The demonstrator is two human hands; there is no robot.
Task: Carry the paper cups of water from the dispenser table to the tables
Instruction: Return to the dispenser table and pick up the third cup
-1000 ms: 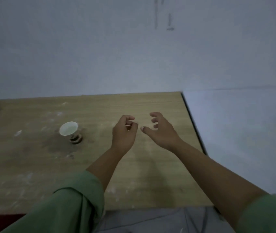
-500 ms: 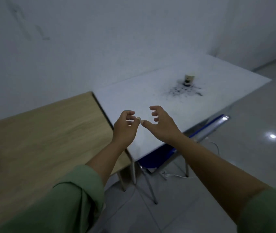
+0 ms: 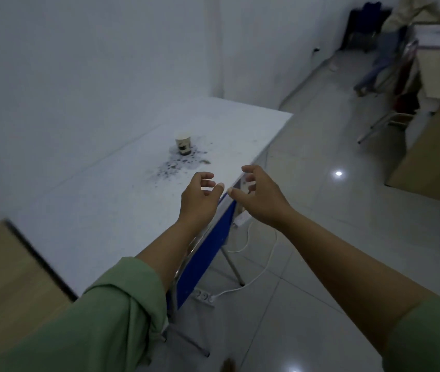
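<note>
Room: dim light lying over white walls and a pale tiled floor (image 3: pixel 320 237); a blurred figure (image 3: pixel 390 41) standing at the far right beside more furniture.
Counter: white counter (image 3: pixel 106 205) running along the wall, a blue panel (image 3: pixel 205 253) hanging under its near edge; a wooden counter (image 3: pixel 1 275) butting against its left end.
Paper cup: paper cup (image 3: pixel 183 144) standing upright near the middle of the white counter, towards the wall edge, dark specks (image 3: pixel 175 165) spreading around its base and towards the near edge.
Left hand: left hand (image 3: pixel 200 200) hovering over the near edge of the white counter, fingers (image 3: pixel 206 177) curling loosely, gripping nothing, well apart from the cup.
Right hand: right hand (image 3: pixel 263 200) hanging just past that edge over the floor, fingers spreading, empty; the thumb tips nearly meeting.
Sleeves: green sleeves (image 3: pixel 111 318) sitting pushed up both forearms.
Floor: white power strip (image 3: pixel 204 296) and cable (image 3: pixel 261 272) lying under the counter.
</note>
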